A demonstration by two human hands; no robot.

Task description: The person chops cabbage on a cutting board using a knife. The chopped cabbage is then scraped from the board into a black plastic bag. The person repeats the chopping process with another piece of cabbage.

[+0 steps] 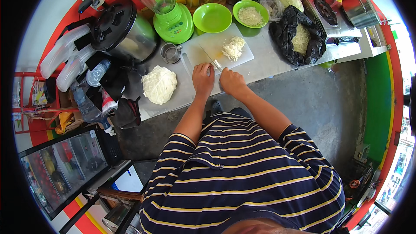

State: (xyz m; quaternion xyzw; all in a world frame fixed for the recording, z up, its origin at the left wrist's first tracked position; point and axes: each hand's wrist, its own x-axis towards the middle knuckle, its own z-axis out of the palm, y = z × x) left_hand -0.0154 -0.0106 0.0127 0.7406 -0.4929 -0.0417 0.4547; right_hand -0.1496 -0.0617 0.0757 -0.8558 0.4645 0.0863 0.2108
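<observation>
My right hand (231,81) grips a knife (207,53), its blade reaching up and left over a white cutting board (191,50). Beside the blade, my left hand (203,77) rests bent fingertips on a small pale piece of cabbage (217,63) at the board's near edge. A heap of shredded cabbage (233,48) lies on the board's right part. Left of the board, a large piece of cabbage (159,84) sits on the metal table. Past the board stand an empty green bowl (212,18) and a green plate (236,6) holding shreds.
A metal cup (170,53) and a green blender (174,22) stand left of the board, near a lidded steel pot (139,39). To the right are a black plastic bag (282,32) with shreds inside, a whole cabbage (290,0) and a gas stove (341,32).
</observation>
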